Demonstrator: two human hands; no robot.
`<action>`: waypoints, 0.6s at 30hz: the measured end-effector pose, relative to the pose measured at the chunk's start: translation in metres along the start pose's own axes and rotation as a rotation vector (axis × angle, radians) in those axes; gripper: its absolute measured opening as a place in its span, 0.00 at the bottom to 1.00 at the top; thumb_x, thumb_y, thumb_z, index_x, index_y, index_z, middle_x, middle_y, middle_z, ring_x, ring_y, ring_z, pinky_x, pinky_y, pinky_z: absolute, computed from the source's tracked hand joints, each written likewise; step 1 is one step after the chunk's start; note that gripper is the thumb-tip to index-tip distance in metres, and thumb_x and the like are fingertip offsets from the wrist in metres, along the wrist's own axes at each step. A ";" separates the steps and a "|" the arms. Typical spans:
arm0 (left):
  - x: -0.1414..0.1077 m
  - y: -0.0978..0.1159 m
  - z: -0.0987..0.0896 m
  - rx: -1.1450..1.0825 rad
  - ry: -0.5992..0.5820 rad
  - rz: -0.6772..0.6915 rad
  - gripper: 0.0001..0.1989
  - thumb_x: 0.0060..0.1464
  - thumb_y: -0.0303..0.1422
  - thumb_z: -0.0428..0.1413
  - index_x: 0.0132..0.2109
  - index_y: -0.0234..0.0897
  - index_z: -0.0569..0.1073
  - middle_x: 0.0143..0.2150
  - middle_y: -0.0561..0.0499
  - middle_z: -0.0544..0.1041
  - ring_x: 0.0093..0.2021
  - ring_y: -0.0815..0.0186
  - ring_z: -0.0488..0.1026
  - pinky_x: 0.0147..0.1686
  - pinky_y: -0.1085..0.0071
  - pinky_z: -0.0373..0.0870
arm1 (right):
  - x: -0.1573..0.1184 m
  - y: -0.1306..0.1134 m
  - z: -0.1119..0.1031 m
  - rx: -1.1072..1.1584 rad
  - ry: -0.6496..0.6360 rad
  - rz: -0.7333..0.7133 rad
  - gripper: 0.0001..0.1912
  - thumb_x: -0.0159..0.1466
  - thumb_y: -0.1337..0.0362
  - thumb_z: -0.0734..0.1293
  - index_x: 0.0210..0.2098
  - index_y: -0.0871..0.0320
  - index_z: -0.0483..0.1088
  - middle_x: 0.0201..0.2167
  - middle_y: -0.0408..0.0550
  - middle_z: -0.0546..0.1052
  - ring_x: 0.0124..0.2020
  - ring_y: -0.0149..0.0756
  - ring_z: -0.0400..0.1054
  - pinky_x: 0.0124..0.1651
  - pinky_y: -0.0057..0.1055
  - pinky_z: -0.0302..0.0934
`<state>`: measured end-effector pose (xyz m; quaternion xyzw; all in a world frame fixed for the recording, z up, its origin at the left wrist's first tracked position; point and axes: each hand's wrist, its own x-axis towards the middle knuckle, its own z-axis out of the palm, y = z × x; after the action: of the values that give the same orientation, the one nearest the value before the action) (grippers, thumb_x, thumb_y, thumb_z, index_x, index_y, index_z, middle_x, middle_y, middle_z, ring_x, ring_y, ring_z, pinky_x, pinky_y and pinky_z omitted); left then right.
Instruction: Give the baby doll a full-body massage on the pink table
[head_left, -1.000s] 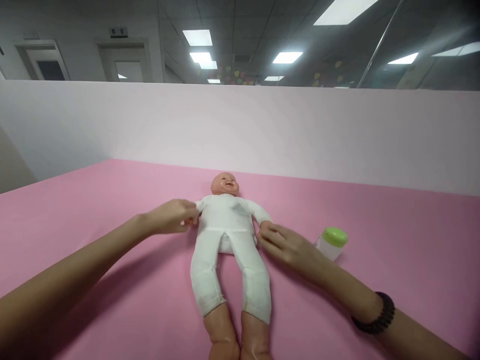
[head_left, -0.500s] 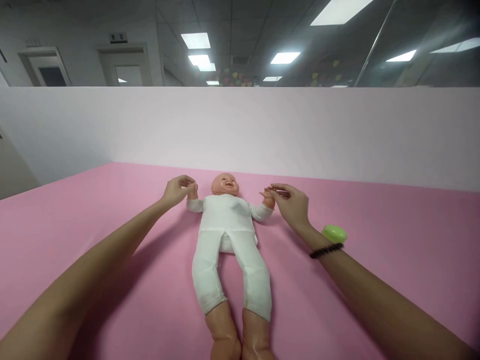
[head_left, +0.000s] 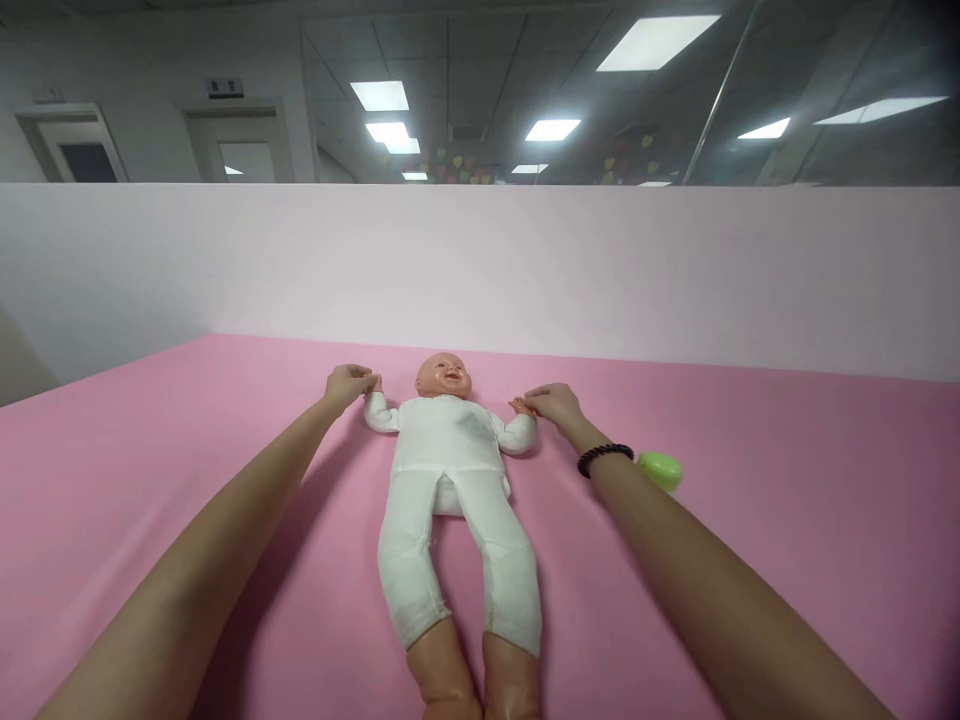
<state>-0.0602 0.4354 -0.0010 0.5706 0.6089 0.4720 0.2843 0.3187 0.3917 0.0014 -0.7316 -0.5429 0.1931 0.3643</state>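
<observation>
A baby doll [head_left: 450, 435] with a white cloth body lies on its back on the pink surface [head_left: 300, 590], head toward the far wall. Its arms are bent and spread out to both sides. My left hand [head_left: 348, 386] is closed on the doll's hand at the left, fingers pinched around it. On the other side, my right hand [head_left: 556, 402] pinches the doll's other hand between thumb and fingers. The doll's feet run off the bottom edge of the view.
A light green rounded object [head_left: 661, 470] lies on the pink surface beside my right forearm, partly behind it. A dark braided band [head_left: 604, 458] circles my right wrist. Beyond the doll rises a low white wall [head_left: 480, 265], with glass above it.
Both my hands have shifted slightly, the right one inward and down. The doll's hands have moved a little with them, more covered by my fingers now. The view has tilted slightly up.
</observation>
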 end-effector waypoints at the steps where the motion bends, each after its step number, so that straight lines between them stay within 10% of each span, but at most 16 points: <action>1: -0.006 0.006 -0.004 0.002 0.042 0.064 0.19 0.44 0.40 0.65 0.43 0.34 0.78 0.44 0.42 0.81 0.45 0.56 0.77 0.41 0.66 0.74 | -0.008 -0.005 -0.008 -0.003 0.047 -0.053 0.05 0.56 0.68 0.71 0.34 0.59 0.78 0.40 0.50 0.81 0.44 0.41 0.75 0.40 0.29 0.65; 6: -0.068 0.026 -0.026 0.168 0.030 0.574 0.14 0.54 0.42 0.58 0.42 0.37 0.76 0.46 0.43 0.77 0.46 0.59 0.76 0.43 0.65 0.76 | -0.082 -0.016 -0.040 -0.200 0.196 -0.540 0.06 0.60 0.65 0.70 0.37 0.57 0.77 0.36 0.49 0.79 0.36 0.40 0.73 0.37 0.32 0.65; 11: -0.134 0.012 -0.041 0.578 -0.563 0.885 0.11 0.65 0.36 0.48 0.41 0.42 0.74 0.42 0.51 0.78 0.35 0.67 0.75 0.39 0.72 0.72 | -0.149 0.023 -0.030 -0.402 0.153 -1.239 0.12 0.69 0.73 0.59 0.41 0.58 0.73 0.37 0.52 0.76 0.35 0.38 0.70 0.37 0.34 0.65; 18: -0.150 0.005 -0.041 0.636 -0.627 0.943 0.13 0.68 0.33 0.44 0.44 0.44 0.73 0.42 0.53 0.79 0.36 0.68 0.77 0.38 0.72 0.71 | -0.159 0.046 -0.019 -0.426 -0.008 -1.224 0.16 0.67 0.79 0.57 0.38 0.57 0.72 0.35 0.49 0.76 0.35 0.37 0.71 0.35 0.33 0.66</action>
<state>-0.0666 0.2805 -0.0090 0.9438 0.2914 0.1537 0.0281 0.3081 0.2297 -0.0383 -0.3456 -0.8895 -0.1586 0.2534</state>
